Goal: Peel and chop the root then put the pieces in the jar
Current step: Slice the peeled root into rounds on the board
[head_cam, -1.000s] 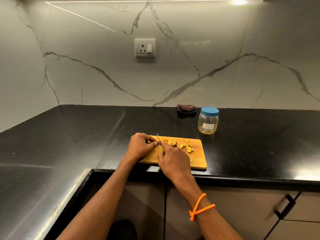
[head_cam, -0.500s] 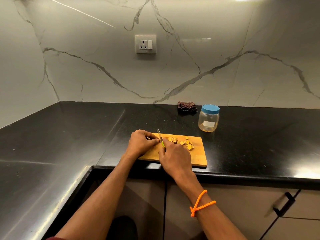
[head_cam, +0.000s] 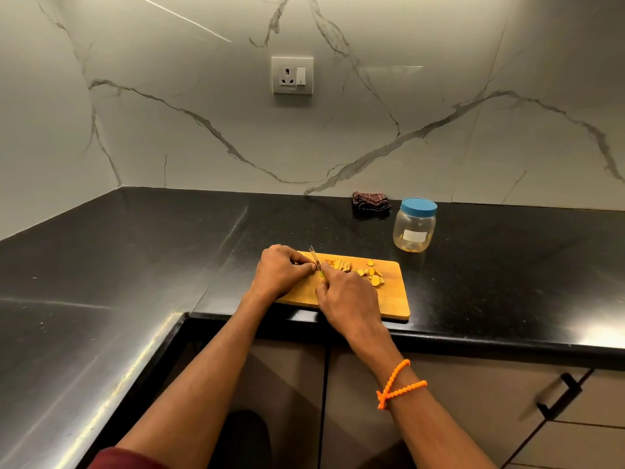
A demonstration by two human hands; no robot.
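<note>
- Black polished surface (head_cam: 135, 265), L-shaped corner; white veined marble wall with a socket (head_cam: 292, 75).
- Wooden cutting board (head_cam: 392, 299) at the near edge, long axis left-right.
- Left hand (head_cam: 282, 270), grip curled over the root; the root itself is hidden.
- Right hand (head_cam: 348, 299), grip clamped on the knife (head_cam: 314, 257), blade pointing away toward the wall.
- Cut pieces (head_cam: 370, 275) scattered on the board's far right.
- Jar (head_cam: 414, 225), blue lid on, upright behind the board; dark cloth (head_cam: 370, 201) beside it.

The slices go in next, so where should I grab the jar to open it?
Grip the blue lid from above with one hand, while the other wraps the clear jar body from its free right side. It stands upright behind the cutting board, lid on top.
</note>
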